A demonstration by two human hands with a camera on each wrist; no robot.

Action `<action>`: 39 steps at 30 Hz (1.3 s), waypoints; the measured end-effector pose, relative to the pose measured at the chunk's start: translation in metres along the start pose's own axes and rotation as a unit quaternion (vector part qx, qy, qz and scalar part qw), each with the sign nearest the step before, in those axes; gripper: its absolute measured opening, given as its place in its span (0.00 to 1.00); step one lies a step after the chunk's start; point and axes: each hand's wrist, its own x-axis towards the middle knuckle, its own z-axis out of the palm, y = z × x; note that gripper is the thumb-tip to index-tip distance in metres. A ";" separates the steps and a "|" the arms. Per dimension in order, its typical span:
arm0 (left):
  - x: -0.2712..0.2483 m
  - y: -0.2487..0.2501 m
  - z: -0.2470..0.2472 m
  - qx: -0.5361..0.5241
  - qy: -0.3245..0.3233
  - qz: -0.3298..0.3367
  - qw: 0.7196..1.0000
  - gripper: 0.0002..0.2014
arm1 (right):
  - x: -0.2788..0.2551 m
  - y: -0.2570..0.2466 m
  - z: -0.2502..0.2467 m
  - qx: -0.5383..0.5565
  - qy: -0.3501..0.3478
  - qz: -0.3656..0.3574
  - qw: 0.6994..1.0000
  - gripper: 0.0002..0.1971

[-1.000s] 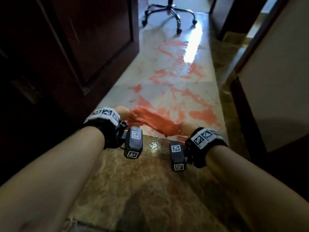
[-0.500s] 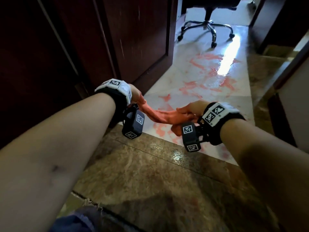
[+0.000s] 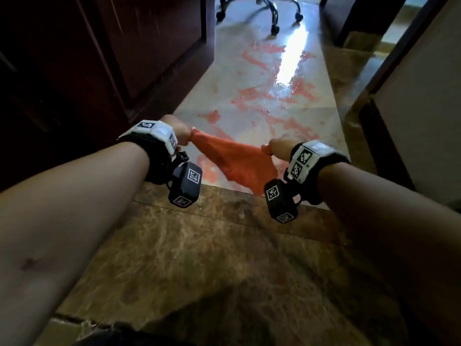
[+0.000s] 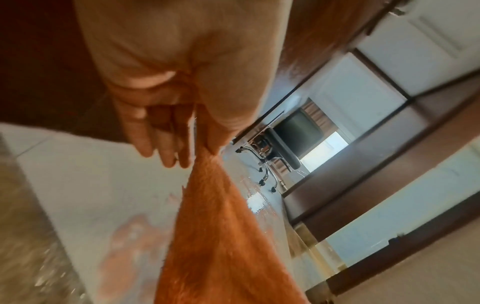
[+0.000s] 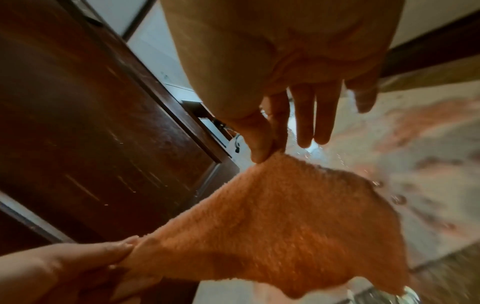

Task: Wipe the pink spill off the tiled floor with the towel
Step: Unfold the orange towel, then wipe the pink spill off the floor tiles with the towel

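Note:
An orange towel (image 3: 237, 162) hangs spread between my two hands above the near end of the pale tiled floor (image 3: 224, 78). My left hand (image 3: 180, 132) pinches its left corner, and in the left wrist view the towel (image 4: 221, 236) runs down from thumb and fingers (image 4: 166, 152). My right hand (image 3: 275, 147) pinches the right corner between thumb and forefinger, its other fingers (image 5: 315, 117) straight, with the towel (image 5: 285, 222) sagging below. Pink spill (image 3: 279, 96) smears the tiles ahead, and a patch (image 3: 208, 168) lies right under the towel.
A dark wooden door (image 3: 139, 46) stands open on the left. An office chair base (image 3: 269, 8) on castors sits at the far end. A wall (image 3: 419, 101) with dark trim lines the right. Brown marbled floor (image 3: 212, 258) lies under my arms.
The towel was bunched and twisted between my hands; now my hands have drawn apart and it hangs open as a sheet. The view has tilted down a little.

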 end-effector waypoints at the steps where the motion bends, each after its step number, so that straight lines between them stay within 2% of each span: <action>1: 0.003 -0.007 0.006 -0.020 0.004 0.011 1.000 0.15 | 0.008 0.003 0.014 0.030 -0.012 0.007 0.999 0.18; 4: -0.003 -0.022 0.019 -0.073 0.017 0.020 0.997 0.16 | 0.019 0.011 0.044 0.109 -0.014 -0.015 0.994 0.14; 7: 0.000 -0.022 0.021 -0.125 0.012 0.016 0.992 0.11 | 0.020 0.012 0.053 0.134 -0.006 -0.046 0.990 0.16; 11: -0.007 -0.020 0.028 -0.174 -0.038 -0.002 0.984 0.12 | 0.026 0.029 0.053 0.123 -0.017 -0.059 0.991 0.20; 13: -0.009 -0.036 0.041 -0.152 -0.046 -0.021 0.987 0.12 | 0.032 0.045 0.063 0.126 -0.019 -0.057 0.990 0.21; 15: -0.008 -0.057 0.059 -0.117 -0.020 -0.033 0.992 0.08 | 0.043 0.063 0.085 0.103 -0.005 -0.046 0.994 0.22; 17: -0.010 -0.078 0.078 0.018 0.006 -0.026 0.999 0.17 | 0.047 0.076 0.109 0.049 -0.004 -0.035 0.998 0.21; 18: -0.012 -0.086 0.086 0.083 0.005 0.001 0.997 0.21 | 0.044 0.078 0.119 0.016 0.000 -0.046 0.999 0.23; 20: -0.017 -0.097 0.101 0.176 -0.009 0.109 0.978 0.21 | 0.037 0.077 0.141 -0.042 -0.003 -0.095 0.995 0.25; 22: -0.017 -0.103 0.117 0.237 -0.045 0.220 0.945 0.21 | 0.033 0.070 0.160 -0.047 -0.018 -0.144 0.988 0.26; 25: -0.009 -0.108 0.141 0.311 -0.095 0.296 0.898 0.26 | 0.037 0.065 0.189 -0.078 -0.038 -0.173 0.981 0.30; 28: 0.001 -0.107 0.162 0.372 -0.129 0.318 0.862 0.31 | 0.041 0.068 0.206 -0.124 -0.061 -0.173 0.975 0.33; 31: 0.010 -0.115 0.179 0.423 -0.166 0.316 0.833 0.31 | 0.044 0.077 0.222 -0.147 -0.052 -0.171 0.973 0.32; 34: 0.017 -0.136 0.183 0.452 -0.152 0.345 0.808 0.32 | 0.050 0.080 0.229 -0.163 -0.024 -0.180 0.970 0.32; 37: 0.028 -0.145 0.179 0.436 -0.139 0.373 0.807 0.38 | 0.068 0.074 0.223 -0.183 -0.034 -0.192 0.964 0.32; 39: 0.044 -0.145 0.174 0.435 -0.135 0.365 0.812 0.39 | 0.081 0.063 0.221 -0.173 -0.037 -0.185 0.967 0.32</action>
